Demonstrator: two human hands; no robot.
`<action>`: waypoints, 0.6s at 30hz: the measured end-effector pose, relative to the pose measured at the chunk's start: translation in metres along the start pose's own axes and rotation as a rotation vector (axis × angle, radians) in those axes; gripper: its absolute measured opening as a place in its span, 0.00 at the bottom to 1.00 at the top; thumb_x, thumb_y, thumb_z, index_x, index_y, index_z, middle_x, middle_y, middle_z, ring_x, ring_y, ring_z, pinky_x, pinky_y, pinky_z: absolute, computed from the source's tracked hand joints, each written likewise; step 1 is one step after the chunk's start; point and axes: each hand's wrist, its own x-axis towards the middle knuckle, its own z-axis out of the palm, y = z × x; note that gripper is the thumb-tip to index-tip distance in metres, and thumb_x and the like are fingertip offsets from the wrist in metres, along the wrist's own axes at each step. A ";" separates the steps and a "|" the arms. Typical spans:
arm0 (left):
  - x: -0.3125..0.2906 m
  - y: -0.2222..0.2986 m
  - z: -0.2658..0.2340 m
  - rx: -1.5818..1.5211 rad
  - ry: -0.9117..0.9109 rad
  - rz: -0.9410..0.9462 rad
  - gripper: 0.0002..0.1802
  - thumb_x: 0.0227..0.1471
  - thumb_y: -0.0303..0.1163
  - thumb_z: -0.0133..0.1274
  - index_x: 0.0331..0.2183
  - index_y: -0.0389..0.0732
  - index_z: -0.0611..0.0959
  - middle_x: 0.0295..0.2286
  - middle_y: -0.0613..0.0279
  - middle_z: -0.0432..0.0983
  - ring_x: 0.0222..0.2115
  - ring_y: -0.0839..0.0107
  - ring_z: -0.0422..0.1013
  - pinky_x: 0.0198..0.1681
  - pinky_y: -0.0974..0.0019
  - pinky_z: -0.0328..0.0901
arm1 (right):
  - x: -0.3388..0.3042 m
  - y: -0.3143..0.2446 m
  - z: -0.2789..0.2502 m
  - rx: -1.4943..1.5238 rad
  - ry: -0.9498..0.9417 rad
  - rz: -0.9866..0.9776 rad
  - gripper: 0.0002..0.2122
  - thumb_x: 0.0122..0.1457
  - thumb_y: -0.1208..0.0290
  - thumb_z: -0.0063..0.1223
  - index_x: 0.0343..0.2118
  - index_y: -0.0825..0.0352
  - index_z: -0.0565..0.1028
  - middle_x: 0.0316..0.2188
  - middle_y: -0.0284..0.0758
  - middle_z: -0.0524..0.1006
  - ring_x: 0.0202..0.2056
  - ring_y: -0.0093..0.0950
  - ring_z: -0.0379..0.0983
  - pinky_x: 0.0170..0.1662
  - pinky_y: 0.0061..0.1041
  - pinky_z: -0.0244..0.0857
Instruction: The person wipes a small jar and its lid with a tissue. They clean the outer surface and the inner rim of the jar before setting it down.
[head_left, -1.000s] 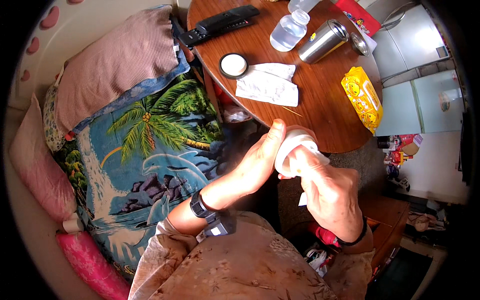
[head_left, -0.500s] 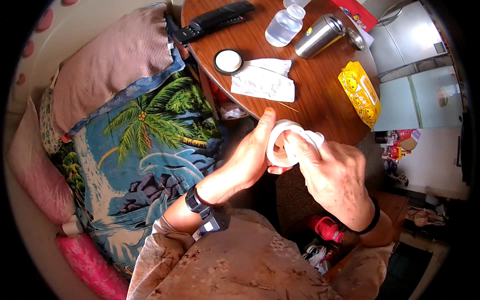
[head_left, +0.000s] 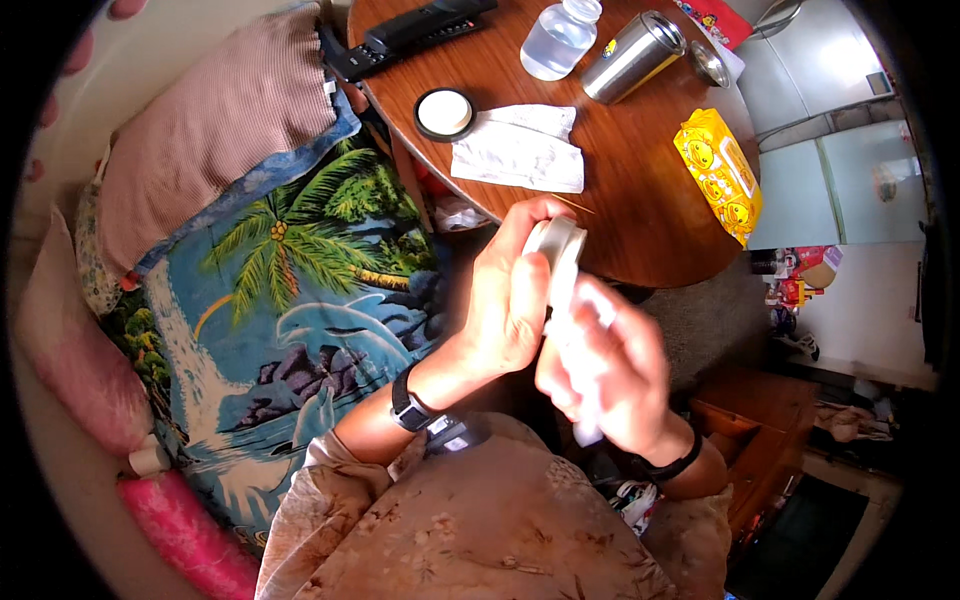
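Note:
My left hand (head_left: 505, 300) is closed round a round, pale lid-like piece (head_left: 556, 242) with a thick rim, now tilted nearly edge-on. Close beside it on the right, my right hand (head_left: 615, 360) is closed on a white wipe (head_left: 585, 385), smeared by motion, whose end hangs below the fingers. The wipe's upper part reaches the rim of the pale piece; whether it presses on it I cannot tell. On the table beyond lie a black-rimmed round lid (head_left: 444, 112) with a white centre, a spread white paper towel (head_left: 520, 150) and a thin wooden stick (head_left: 574, 204).
On the round wooden table (head_left: 630, 190) stand a clear bottle (head_left: 558, 42) and a steel tumbler (head_left: 632, 60), with a metal cap (head_left: 709, 66) beside it. A yellow wipes pack (head_left: 716, 178) lies at the right edge, remote controls (head_left: 410, 38) far left. A bed with a dolphin-patterned cover (head_left: 330, 330) is at left.
The pale piece has turned from showing its opening to nearly edge-on. My right hand has come out of its opening and moved down with the wipe.

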 end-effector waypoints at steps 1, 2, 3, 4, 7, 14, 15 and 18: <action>-0.001 -0.003 -0.001 0.077 0.024 0.043 0.46 0.57 0.71 0.30 0.52 0.35 0.69 0.39 0.58 0.72 0.38 0.70 0.69 0.43 0.68 0.64 | 0.003 -0.008 -0.003 0.115 -0.033 0.034 0.14 0.70 0.60 0.42 0.36 0.69 0.68 0.17 0.29 0.67 0.15 0.17 0.60 0.20 0.18 0.56; -0.003 0.001 -0.003 0.111 0.017 0.028 0.48 0.55 0.74 0.33 0.53 0.36 0.67 0.42 0.58 0.70 0.41 0.70 0.68 0.44 0.67 0.64 | 0.005 -0.013 -0.006 0.229 -0.067 0.068 0.16 0.70 0.58 0.42 0.36 0.69 0.68 0.17 0.29 0.67 0.15 0.16 0.59 0.19 0.17 0.54; -0.004 -0.002 -0.007 0.107 0.014 0.060 0.49 0.54 0.74 0.34 0.54 0.36 0.67 0.43 0.57 0.70 0.41 0.70 0.68 0.45 0.67 0.64 | 0.004 -0.012 0.001 0.181 -0.003 0.088 0.18 0.69 0.55 0.43 0.35 0.69 0.68 0.15 0.28 0.67 0.15 0.15 0.59 0.18 0.16 0.53; -0.004 -0.003 -0.008 0.099 -0.001 0.089 0.50 0.53 0.75 0.35 0.54 0.36 0.66 0.44 0.57 0.69 0.42 0.70 0.67 0.45 0.67 0.63 | 0.001 -0.002 0.002 0.137 -0.016 -0.004 0.17 0.69 0.60 0.44 0.42 0.73 0.70 0.18 0.30 0.69 0.16 0.15 0.62 0.20 0.16 0.56; 0.000 0.008 -0.011 0.002 -0.059 0.043 0.47 0.56 0.72 0.33 0.52 0.36 0.69 0.42 0.59 0.71 0.41 0.70 0.69 0.45 0.68 0.64 | -0.009 0.036 0.002 -0.219 0.064 -0.270 0.20 0.67 0.75 0.45 0.60 0.75 0.63 0.28 0.34 0.72 0.22 0.17 0.69 0.25 0.18 0.65; 0.006 0.015 -0.025 -0.275 -0.249 -0.655 0.33 0.67 0.56 0.31 0.48 0.34 0.73 0.30 0.64 0.74 0.30 0.76 0.70 0.32 0.73 0.65 | 0.030 0.042 -0.057 -1.346 0.091 -0.913 0.16 0.57 0.77 0.57 0.50 0.64 0.75 0.23 0.35 0.80 0.20 0.29 0.79 0.21 0.26 0.71; 0.007 0.017 -0.023 -0.279 -0.249 -0.651 0.33 0.67 0.56 0.31 0.48 0.34 0.73 0.30 0.64 0.74 0.30 0.76 0.70 0.32 0.73 0.65 | 0.031 0.045 -0.058 -1.291 0.113 -0.945 0.13 0.61 0.75 0.54 0.49 0.66 0.75 0.21 0.34 0.79 0.18 0.25 0.76 0.20 0.23 0.68; 0.010 0.020 -0.015 -0.032 -0.300 -0.155 0.31 0.65 0.50 0.41 0.58 0.38 0.58 0.31 0.56 0.73 0.32 0.67 0.71 0.36 0.65 0.67 | 0.021 0.056 -0.053 -0.664 0.208 -0.553 0.11 0.65 0.74 0.50 0.49 0.69 0.74 0.21 0.32 0.77 0.19 0.19 0.72 0.21 0.19 0.65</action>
